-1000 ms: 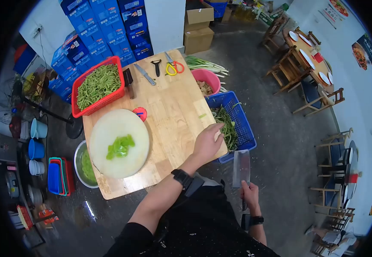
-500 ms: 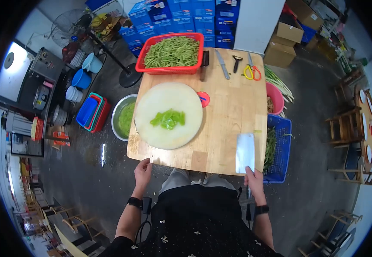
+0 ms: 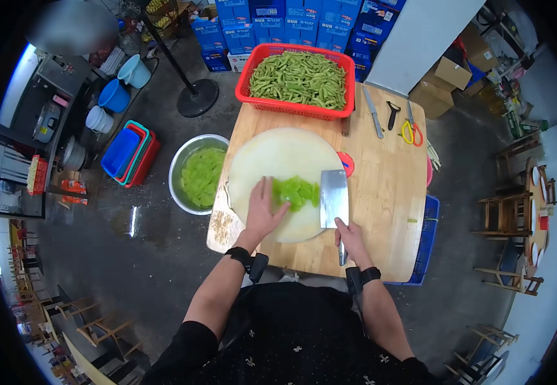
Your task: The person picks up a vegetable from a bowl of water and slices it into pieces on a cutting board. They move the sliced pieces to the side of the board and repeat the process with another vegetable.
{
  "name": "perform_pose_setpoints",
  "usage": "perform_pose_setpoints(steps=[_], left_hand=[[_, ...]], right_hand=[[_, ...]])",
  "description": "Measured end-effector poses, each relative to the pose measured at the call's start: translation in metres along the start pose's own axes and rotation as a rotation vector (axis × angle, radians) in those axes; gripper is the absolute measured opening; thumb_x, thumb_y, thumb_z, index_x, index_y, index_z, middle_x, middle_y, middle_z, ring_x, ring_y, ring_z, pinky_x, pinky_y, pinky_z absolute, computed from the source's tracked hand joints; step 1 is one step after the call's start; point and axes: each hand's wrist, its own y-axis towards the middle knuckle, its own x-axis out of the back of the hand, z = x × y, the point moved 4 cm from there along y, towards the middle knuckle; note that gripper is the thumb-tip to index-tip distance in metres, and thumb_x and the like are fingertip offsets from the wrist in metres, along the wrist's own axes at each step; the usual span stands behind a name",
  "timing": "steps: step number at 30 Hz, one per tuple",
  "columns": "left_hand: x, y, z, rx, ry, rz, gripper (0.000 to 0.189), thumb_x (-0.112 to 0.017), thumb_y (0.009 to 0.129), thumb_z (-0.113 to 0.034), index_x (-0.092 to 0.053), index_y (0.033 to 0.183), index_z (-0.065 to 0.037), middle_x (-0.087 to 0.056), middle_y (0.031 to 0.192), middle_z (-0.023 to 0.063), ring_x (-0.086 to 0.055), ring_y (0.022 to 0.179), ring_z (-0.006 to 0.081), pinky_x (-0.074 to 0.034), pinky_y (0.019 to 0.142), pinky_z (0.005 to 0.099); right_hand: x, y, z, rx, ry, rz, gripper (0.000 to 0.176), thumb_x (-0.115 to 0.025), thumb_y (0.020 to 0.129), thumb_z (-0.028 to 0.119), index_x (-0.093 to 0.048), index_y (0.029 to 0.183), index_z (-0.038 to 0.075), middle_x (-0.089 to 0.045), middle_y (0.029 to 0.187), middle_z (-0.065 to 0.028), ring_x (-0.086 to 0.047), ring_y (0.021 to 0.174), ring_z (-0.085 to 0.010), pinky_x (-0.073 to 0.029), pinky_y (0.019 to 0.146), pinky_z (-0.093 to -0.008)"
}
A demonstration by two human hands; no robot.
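Observation:
A small heap of sliced green vegetable [image 3: 295, 192] lies on the round white cutting board [image 3: 285, 151]. At the heap's left side is my left hand [image 3: 265, 208], palm down with fingers stretched out and thumb spread toward the slices. My right hand [image 3: 352, 242] grips the handle of a cleaver [image 3: 335, 200]. The wide blade stands over the board's right edge, its left side right at the slices.
A red basket [image 3: 243, 90] of green beans stands at the table's back. A knife [image 3: 374, 112], a peeler [image 3: 392, 114] and scissors [image 3: 412, 128] lie at the back right. Left of the table, a metal bowl [image 3: 174, 172] holds green slices; a blue crate [image 3: 427, 240] sits at the right.
My left hand has moved from the table's front edge up onto the board beside the slices. My right hand has brought the cleaver left to the board. The view has shifted.

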Motion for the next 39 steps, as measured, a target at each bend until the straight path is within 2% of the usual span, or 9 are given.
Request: perform_pose_setpoints(steps=[4, 6, 13, 19, 22, 30, 32, 35, 39], left_hand=[[-0.014, 0.013, 0.000, -0.106, 0.041, 0.088, 0.092, -0.080, 0.092, -0.042, -0.039, 0.161, 0.003, -0.045, 0.159, 0.0311, -0.040, 0.147, 0.0506, -0.031, 0.124, 0.0583], [-0.019, 0.014, 0.000, -0.056, 0.019, 0.063, 0.099, -0.081, 0.086, -0.055, -0.044, 0.158, 0.002, -0.047, 0.157, 0.0309, -0.039, 0.148, 0.0505, -0.026, 0.125, 0.0624], [-0.026, 0.018, -0.018, 0.064, 0.052, 0.035, 0.103, -0.082, 0.081, -0.059, -0.046, 0.158, 0.000, -0.047, 0.157, 0.0297, -0.040, 0.148, 0.0489, -0.024, 0.123, 0.0632], [-0.027, 0.014, -0.033, 0.211, -0.003, -0.078, 0.092, -0.083, 0.082, -0.053, -0.053, 0.155, -0.006, -0.049, 0.156, 0.0276, -0.043, 0.146, 0.0459, -0.028, 0.121, 0.0579], [-0.028, 0.007, -0.027, 0.199, -0.107, -0.154, 0.072, -0.082, 0.086, -0.036, -0.061, 0.149, -0.009, -0.051, 0.155, 0.0249, -0.049, 0.141, 0.0426, -0.032, 0.119, 0.0549], [-0.017, 0.002, -0.023, 0.191, -0.205, -0.169, 0.066, -0.081, 0.086, -0.031, -0.064, 0.146, -0.010, -0.053, 0.155, 0.0209, -0.052, 0.140, 0.0411, -0.037, 0.117, 0.0530], [-0.005, 0.003, -0.020, 0.188, -0.250, -0.182, 0.065, -0.081, 0.086, -0.031, -0.065, 0.145, -0.011, -0.054, 0.155, 0.0202, -0.052, 0.140, 0.0412, -0.038, 0.117, 0.0523], [0.019, 0.006, -0.008, 0.162, -0.247, -0.213, 0.066, -0.081, 0.087, -0.030, -0.065, 0.148, -0.012, -0.054, 0.155, 0.0199, -0.052, 0.142, 0.0418, -0.038, 0.118, 0.0528], [0.058, 0.015, 0.041, 0.170, -0.279, -0.234, 0.067, -0.082, 0.086, -0.029, -0.064, 0.148, -0.012, -0.054, 0.155, 0.0199, -0.051, 0.142, 0.0423, -0.038, 0.118, 0.0530]], right_hand=[[-0.031, 0.010, 0.008, -0.009, -0.011, 0.047, 0.034, -0.069, 0.108, 0.033, -0.067, 0.089, 0.005, -0.057, 0.063, 0.0002, -0.053, 0.050, -0.0102, -0.043, 0.048, -0.0284], [-0.047, 0.009, 0.016, -0.033, -0.032, 0.059, 0.033, -0.070, 0.108, 0.033, -0.067, 0.091, 0.006, -0.058, 0.064, 0.0000, -0.054, 0.051, -0.0101, -0.043, 0.049, -0.0283], [-0.084, -0.004, 0.008, -0.067, -0.042, 0.085, 0.031, -0.068, 0.109, 0.031, -0.067, 0.089, 0.007, -0.059, 0.065, 0.0008, -0.054, 0.052, -0.0096, -0.043, 0.050, -0.0283], [-0.113, -0.010, -0.003, -0.002, -0.041, 0.177, 0.034, -0.063, 0.112, 0.026, -0.063, 0.085, 0.005, -0.058, 0.064, -0.0001, -0.055, 0.053, -0.0094, -0.045, 0.052, -0.0275], [-0.122, -0.010, -0.009, -0.003, -0.013, 0.229, 0.034, -0.060, 0.113, 0.025, -0.060, 0.084, 0.005, -0.058, 0.065, -0.0006, -0.056, 0.054, -0.0101, -0.045, 0.051, -0.0275], [-0.135, -0.021, -0.013, -0.005, 0.008, 0.248, 0.033, -0.057, 0.114, 0.022, -0.060, 0.086, 0.005, -0.058, 0.066, -0.0006, -0.056, 0.054, -0.0097, -0.045, 0.051, -0.0269], [-0.142, -0.028, -0.006, -0.013, 0.021, 0.192, 0.037, -0.055, 0.115, 0.022, -0.059, 0.082, 0.004, -0.058, 0.064, -0.0009, -0.056, 0.053, -0.0095, -0.045, 0.051, -0.0276], [-0.165, -0.034, 0.006, 0.041, -0.009, 0.210, 0.036, -0.055, 0.115, 0.022, -0.059, 0.083, 0.004, -0.058, 0.064, -0.0008, -0.056, 0.055, -0.0091, -0.045, 0.051, -0.0269], [-0.227, -0.029, 0.022, 0.070, -0.029, 0.217, 0.036, -0.055, 0.115, 0.021, -0.059, 0.083, 0.004, -0.059, 0.065, -0.0004, -0.057, 0.055, -0.0085, -0.045, 0.051, -0.0267]])
